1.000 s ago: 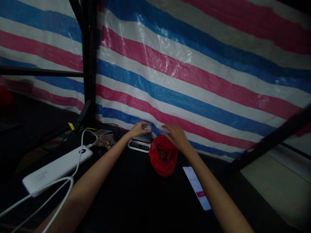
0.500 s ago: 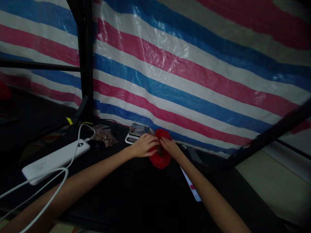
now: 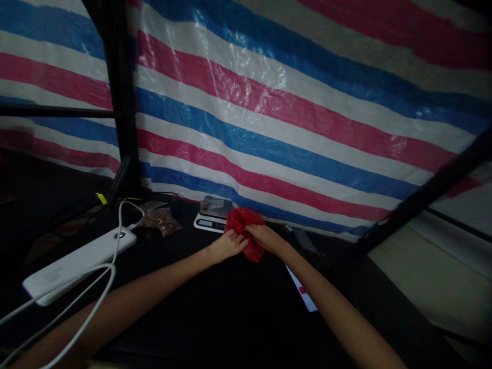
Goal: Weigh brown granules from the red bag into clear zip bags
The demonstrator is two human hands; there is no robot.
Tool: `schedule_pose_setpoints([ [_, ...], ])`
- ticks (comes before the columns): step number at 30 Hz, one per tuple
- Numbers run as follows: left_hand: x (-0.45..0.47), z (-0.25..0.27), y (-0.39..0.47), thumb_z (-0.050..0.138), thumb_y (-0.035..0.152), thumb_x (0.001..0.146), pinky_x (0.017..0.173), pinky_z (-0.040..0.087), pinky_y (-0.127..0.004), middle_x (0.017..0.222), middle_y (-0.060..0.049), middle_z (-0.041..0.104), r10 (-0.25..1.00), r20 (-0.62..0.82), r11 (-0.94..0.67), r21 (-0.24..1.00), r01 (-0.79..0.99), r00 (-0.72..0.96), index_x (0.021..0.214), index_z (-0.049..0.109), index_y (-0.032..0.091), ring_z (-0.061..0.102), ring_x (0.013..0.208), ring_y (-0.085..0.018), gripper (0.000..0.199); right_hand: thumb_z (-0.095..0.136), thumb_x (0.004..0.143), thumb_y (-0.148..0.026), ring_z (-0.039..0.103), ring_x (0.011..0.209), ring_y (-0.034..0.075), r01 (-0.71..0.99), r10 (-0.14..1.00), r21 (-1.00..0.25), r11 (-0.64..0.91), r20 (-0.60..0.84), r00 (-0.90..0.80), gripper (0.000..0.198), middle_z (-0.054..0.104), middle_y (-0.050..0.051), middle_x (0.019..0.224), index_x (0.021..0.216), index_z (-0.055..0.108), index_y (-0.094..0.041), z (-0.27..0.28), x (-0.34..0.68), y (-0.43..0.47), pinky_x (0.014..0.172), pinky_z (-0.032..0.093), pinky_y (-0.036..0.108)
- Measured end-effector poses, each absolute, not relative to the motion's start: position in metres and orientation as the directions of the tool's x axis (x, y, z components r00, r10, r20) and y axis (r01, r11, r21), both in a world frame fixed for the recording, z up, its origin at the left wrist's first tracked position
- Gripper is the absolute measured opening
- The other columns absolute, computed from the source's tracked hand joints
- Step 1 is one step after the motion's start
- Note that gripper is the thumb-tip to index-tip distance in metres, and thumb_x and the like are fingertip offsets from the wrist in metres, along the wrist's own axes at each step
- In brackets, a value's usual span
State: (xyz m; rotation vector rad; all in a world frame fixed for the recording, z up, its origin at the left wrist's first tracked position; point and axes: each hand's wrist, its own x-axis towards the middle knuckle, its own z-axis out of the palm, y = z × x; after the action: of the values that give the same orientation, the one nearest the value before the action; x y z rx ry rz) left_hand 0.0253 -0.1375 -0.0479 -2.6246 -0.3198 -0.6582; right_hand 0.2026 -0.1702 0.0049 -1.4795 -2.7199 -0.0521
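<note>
1. Head view: the red plastic bag (image 3: 243, 228) lies on the dark table (image 3: 215, 318), touching the front right corner of the small scale (image 3: 212, 213), which serves here as the landmark.
2. The left hand (image 3: 227, 246) sits in front of the scale with its fingers curled and pinching the near left edge of the bag.
3. The right hand (image 3: 263, 238), to the right of the scale, has its fingers closed on the bag's right side; both hands grip the thin plastic, not the contents.
4. The work in hand looks like gathering or opening the bag's mouth. To do it well, the person would likely keep both pinches near the rim, pull evenly, and hold the bag low so nothing spills against the scale.
5. A clear packet of brown bits (image 3: 159, 221) lies left of the scale; further left is a white power bank (image 3: 79, 259) with a white cable (image 3: 96, 287).
6. A phone (image 3: 303, 294) lies right of and nearer than the scale, partly hidden by the right forearm.
7. Behind the scale hangs a striped tarp (image 3: 292, 113).
</note>
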Motion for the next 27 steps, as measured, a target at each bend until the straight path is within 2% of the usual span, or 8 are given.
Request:
schedule_pose_setpoints([
  [3, 0.033, -0.042, -0.13, 0.035, 0.009, 0.085, 0.071, 0.035, -0.03, 0.087, -0.006, 0.057, 0.081, 0.528, -0.88, -0.36, 0.309, 0.845, 0.101, 0.046, 0.014, 0.054, 0.076, -0.014, 0.02, 0.04, 0.073, 0.0, 0.057, 0.089, 0.018, 0.827, 0.866, -0.257, 0.5, 0.134, -0.482, 0.032, 0.062, 0.009, 0.096, 0.098, 0.054, -0.014, 0.002, 0.207, -0.172, 0.08, 0.041, 0.031],
  [6, 0.038, -0.034, -0.128, 0.034, 0.009, 0.086, 0.071, 0.035, -0.029, 0.089, -0.006, 0.057, 0.044, 0.507, -0.888, -0.375, 0.266, 0.861, 0.103, 0.046, 0.013, 0.054, 0.079, -0.015, 0.021, 0.039, 0.068, 0.002, 0.058, 0.087, 0.016, 0.76, 0.929, -0.534, 0.369, 0.186, -0.32, 0.035, 0.063, 0.007, 0.094, 0.094, 0.055, -0.015, -0.011, 0.216, -0.17, 0.08, 0.043, 0.032],
  [9, 0.034, -0.025, -0.127, 0.036, 0.01, 0.085, 0.071, 0.035, -0.029, 0.087, -0.005, 0.057, 0.036, 0.45, -0.915, -0.344, 0.21, 0.892, 0.101, 0.048, 0.014, 0.053, 0.08, -0.015, 0.021, 0.046, 0.064, -0.003, 0.06, 0.088, 0.016, 0.578, 0.969, -0.782, 0.232, 0.136, -0.205, 0.033, 0.063, 0.005, 0.094, 0.093, 0.054, -0.016, -0.027, 0.228, -0.169, 0.08, 0.046, 0.033],
  [11, 0.026, -0.02, -0.128, 0.039, 0.011, 0.084, 0.071, 0.035, -0.029, 0.087, -0.005, 0.057, 0.057, 0.416, -0.938, -0.288, 0.191, 0.907, 0.1, 0.049, 0.014, 0.053, 0.079, -0.015, 0.019, 0.054, 0.061, -0.007, 0.06, 0.088, 0.017, 0.472, 0.982, -0.866, 0.165, 0.1, -0.16, 0.031, 0.063, 0.004, 0.091, 0.091, 0.054, -0.017, -0.035, 0.233, -0.169, 0.081, 0.046, 0.033],
  [17, -0.004, -0.014, -0.138, 0.049, 0.018, 0.08, 0.075, 0.036, -0.027, 0.087, -0.003, 0.055, 0.147, 0.343, -0.985, -0.031, 0.168, 0.928, 0.089, 0.055, 0.018, 0.052, 0.084, -0.015, 0.011, 0.065, 0.058, -0.019, 0.06, 0.088, 0.017, 0.405, 0.983, -0.899, 0.166, 0.181, -0.001, 0.033, 0.061, 0.004, 0.091, 0.088, 0.052, -0.018, -0.052, 0.231, -0.169, 0.085, 0.045, 0.036],
  [21, -0.004, -0.01, -0.15, 0.047, 0.018, 0.08, 0.079, 0.035, -0.029, 0.09, -0.005, 0.053, 0.165, 0.337, -0.985, 0.014, 0.171, 0.927, 0.085, 0.057, 0.018, 0.05, 0.088, -0.017, 0.011, 0.059, 0.065, -0.019, 0.058, 0.095, 0.017, 0.481, 0.959, -0.855, 0.192, 0.268, 0.093, 0.031, 0.06, 0.006, 0.098, 0.095, 0.048, -0.019, -0.062, 0.233, -0.168, 0.087, 0.043, 0.036],
  [24, 0.005, -0.007, -0.154, 0.045, 0.016, 0.081, 0.084, 0.034, -0.031, 0.097, -0.006, 0.051, 0.196, 0.391, -0.981, 0.087, 0.176, 0.899, 0.091, 0.058, 0.018, 0.048, 0.094, -0.018, 0.016, 0.057, 0.067, -0.018, 0.056, 0.097, 0.018, 0.618, 0.943, -0.764, 0.184, 0.314, 0.107, 0.032, 0.06, 0.006, 0.101, 0.098, 0.047, -0.02, -0.059, 0.248, -0.169, 0.09, 0.041, 0.039],
  [27, 0.01, -0.006, -0.144, 0.046, 0.02, 0.082, 0.09, 0.034, -0.03, 0.111, -0.006, 0.045, 0.263, 0.501, -0.954, 0.261, 0.146, 0.824, 0.106, 0.052, 0.021, 0.043, 0.104, -0.017, 0.025, 0.057, 0.068, -0.02, 0.057, 0.097, 0.019, 0.682, 0.945, -0.707, 0.184, 0.318, 0.074, 0.03, 0.061, 0.005, 0.1, 0.097, 0.05, -0.021, -0.05, 0.269, -0.17, 0.09, 0.04, 0.04],
])
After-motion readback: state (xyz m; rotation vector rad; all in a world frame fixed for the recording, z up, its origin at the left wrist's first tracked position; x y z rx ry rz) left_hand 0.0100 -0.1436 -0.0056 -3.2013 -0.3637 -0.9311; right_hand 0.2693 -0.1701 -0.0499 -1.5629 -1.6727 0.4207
